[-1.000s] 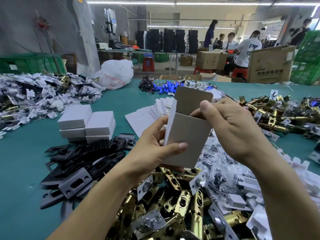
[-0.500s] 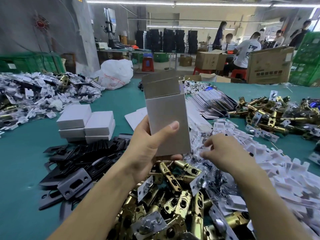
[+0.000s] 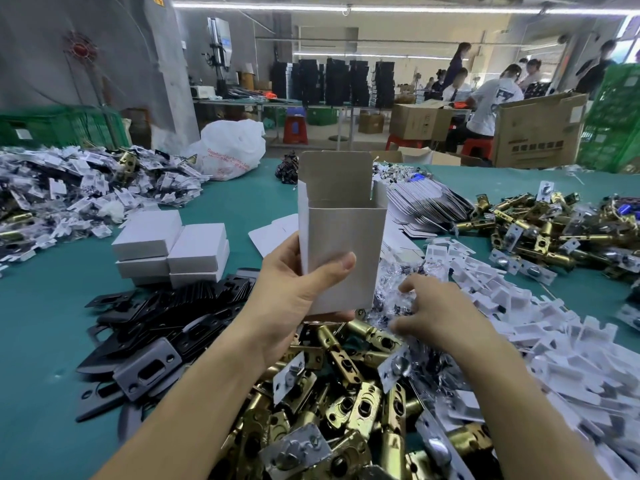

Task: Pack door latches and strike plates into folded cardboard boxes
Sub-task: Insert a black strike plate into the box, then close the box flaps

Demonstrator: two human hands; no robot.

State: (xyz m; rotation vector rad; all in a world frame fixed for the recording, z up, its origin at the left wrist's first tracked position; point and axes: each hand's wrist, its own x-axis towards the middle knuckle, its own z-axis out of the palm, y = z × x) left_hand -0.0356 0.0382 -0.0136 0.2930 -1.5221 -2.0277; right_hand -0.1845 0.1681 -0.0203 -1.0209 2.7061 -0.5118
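Note:
My left hand [image 3: 294,296] grips a folded grey cardboard box [image 3: 341,233], held upright with its top flap open. My right hand [image 3: 440,313] reaches down with spread fingers onto a heap of small clear plastic bags [image 3: 398,289] beside the box; whether it holds one cannot be told. Brass door latches [image 3: 346,403] lie piled right below both hands. Black and grey strike plates [image 3: 156,327] lie heaped to the left.
Closed white boxes [image 3: 169,247] are stacked at the left on the green table [image 3: 41,334]. Flat box blanks [image 3: 422,206] fan out behind the box. White plastic inserts [image 3: 536,327] spread to the right, more latches [image 3: 554,230] beyond. People work at the back.
My right hand let go of the box's flap and dropped to the bag heap. My left hand turned the box upright, so its open top faces up.

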